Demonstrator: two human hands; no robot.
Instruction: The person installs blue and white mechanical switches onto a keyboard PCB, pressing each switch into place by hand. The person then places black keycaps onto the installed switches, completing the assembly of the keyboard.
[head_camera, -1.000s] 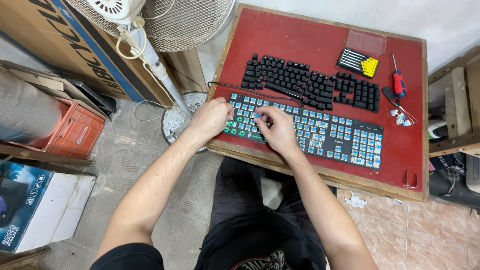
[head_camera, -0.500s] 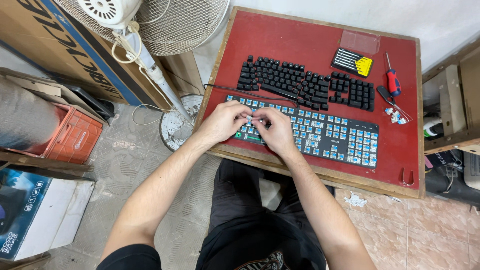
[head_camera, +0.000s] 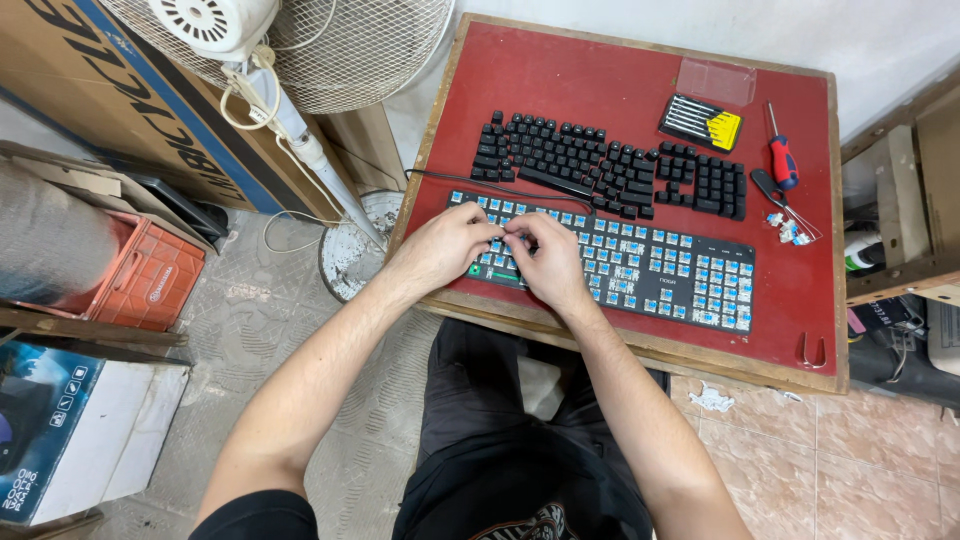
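A: Over the left end of the stripped keyboard, left hand and right hand meet, fingertips pinched together on something too small to tell.

B: Progress?

A: Caps look all off; blue switches bare across the board. Black keycaps lie grouped just behind it on the red table.

B: Tools?

A: Red screwdriver, bit set, untouched at right.

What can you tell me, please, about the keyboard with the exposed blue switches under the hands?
The keyboard is a long black board with its caps off, showing rows of blue switches on pale housings. It lies flat near the front edge of the red table, slanting slightly down to the right. The left hand and right hand rest on its left end, fingertips meeting. Loose black keycaps lie just behind it.
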